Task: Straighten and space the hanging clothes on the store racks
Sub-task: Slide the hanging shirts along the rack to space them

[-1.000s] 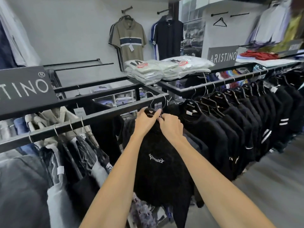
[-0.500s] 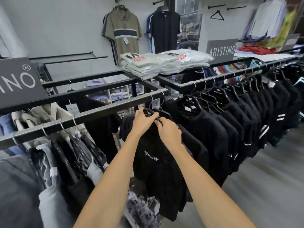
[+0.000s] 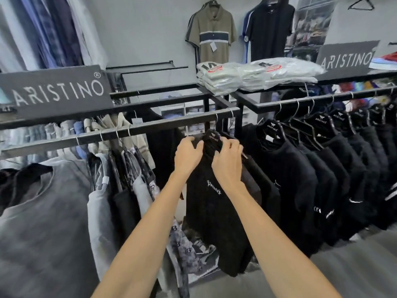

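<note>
The person is stretching both bare arms out to a black shirt (image 3: 214,211), which is hanging from the front rail (image 3: 133,131) on a black hanger (image 3: 211,137) marked ARISTINO. The hanger's wire hook is sitting over the rail near its right end.

The left hand (image 3: 188,157) is curling its fingers over the shirt's left shoulder, just beside the hanger's neck. The right hand (image 3: 227,163) is doing the same on the right shoulder, fingers bent and bunching the fabric. Both are gripping the shirt, neither spread wide.

The shirt is facing the camera at a slight slant, its white chest logo showing between the two forearms. To its left, past a gap, a cluster of grey and patterned tops (image 3: 129,173) is hanging tightly packed, with a large grey top (image 3: 43,211) nearest the camera. To its right, on the next rail (image 3: 322,98), a row of black tops (image 3: 322,168) is hanging close together on matching hangers.

Above the front rail a dark sign (image 3: 58,91) is standing, and wrapped folded packs (image 3: 247,76) are lying on the rack top. On the wall behind them are an olive polo (image 3: 211,35) and a dark polo (image 3: 270,29).
</note>
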